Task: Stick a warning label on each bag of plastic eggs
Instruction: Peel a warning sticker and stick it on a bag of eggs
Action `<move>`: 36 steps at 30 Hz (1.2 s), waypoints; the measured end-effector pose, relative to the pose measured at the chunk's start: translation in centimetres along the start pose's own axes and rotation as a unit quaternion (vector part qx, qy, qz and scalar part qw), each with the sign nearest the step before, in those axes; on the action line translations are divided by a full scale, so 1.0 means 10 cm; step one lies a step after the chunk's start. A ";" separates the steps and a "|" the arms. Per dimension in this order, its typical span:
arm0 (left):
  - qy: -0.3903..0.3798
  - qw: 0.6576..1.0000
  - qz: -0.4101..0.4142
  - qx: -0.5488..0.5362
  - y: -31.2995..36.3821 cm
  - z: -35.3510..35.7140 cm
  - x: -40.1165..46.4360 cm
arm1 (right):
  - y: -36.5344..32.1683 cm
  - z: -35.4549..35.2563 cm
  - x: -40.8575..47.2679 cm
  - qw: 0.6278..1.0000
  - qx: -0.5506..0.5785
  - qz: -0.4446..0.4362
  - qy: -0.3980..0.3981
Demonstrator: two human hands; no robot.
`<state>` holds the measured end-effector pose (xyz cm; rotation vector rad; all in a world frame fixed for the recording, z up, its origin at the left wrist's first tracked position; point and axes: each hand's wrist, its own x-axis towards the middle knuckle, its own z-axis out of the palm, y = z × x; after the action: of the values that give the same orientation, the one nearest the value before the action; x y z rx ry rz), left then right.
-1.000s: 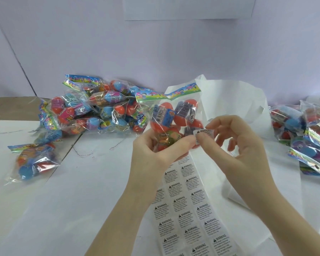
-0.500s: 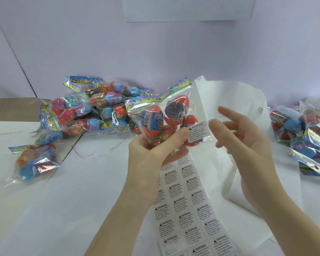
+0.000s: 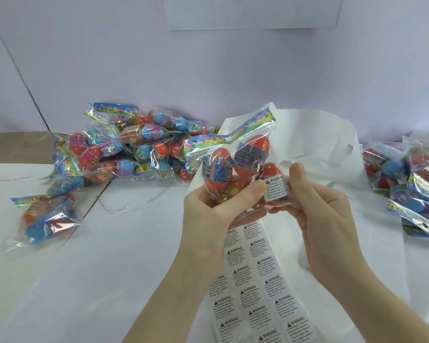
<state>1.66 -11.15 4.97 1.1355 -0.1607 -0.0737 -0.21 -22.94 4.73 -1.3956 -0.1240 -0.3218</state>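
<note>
above the near middle of the worktop i hold one bag of plastic eggs up in front of me, its printed header strip tilted up toward the far right. my left hand grips the bag from below, fingers curled round the bottom of it and the thumb laid across the front film. my right hand comes in from the right, its thumb pressing on the right edge of the warning label, which sits on the lower right corner of the bag's front, with the other fingers curled behind the film. so both sets of fingers are closed on this bag. i judge the step in hand to be the rub-down: the label looks stuck, and i am smoothing it flat. directly below my hands, running toward me, lies the sheet of warning labels, with many still on it. to the far left sits a pile of bags, one loose bag nearer on the left, and another heap of bags at the right edge; which heap is done i cannot tell. next, i think, this bag wants setting aside, then a fresh bag picked up and one label peeled cleanly without creasing.
</note>
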 end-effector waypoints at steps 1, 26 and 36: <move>0.002 1.000 0.001 0.000 0.00 -0.01 0.00 | -0.01 0.02 -0.01 1.000 -0.011 -0.019 -0.009; 0.016 0.994 0.038 0.105 -0.03 -0.01 0.02 | -0.04 -0.04 0.01 1.000 0.002 -0.006 0.021; -0.084 0.991 0.071 0.071 -0.07 0.01 -0.02 | 0.10 -0.01 -0.05 0.938 -0.216 -0.255 0.095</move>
<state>1.45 -11.51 4.38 1.2566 -0.4021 -0.0312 -0.37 -22.83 3.66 -1.7470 -0.2699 -0.9600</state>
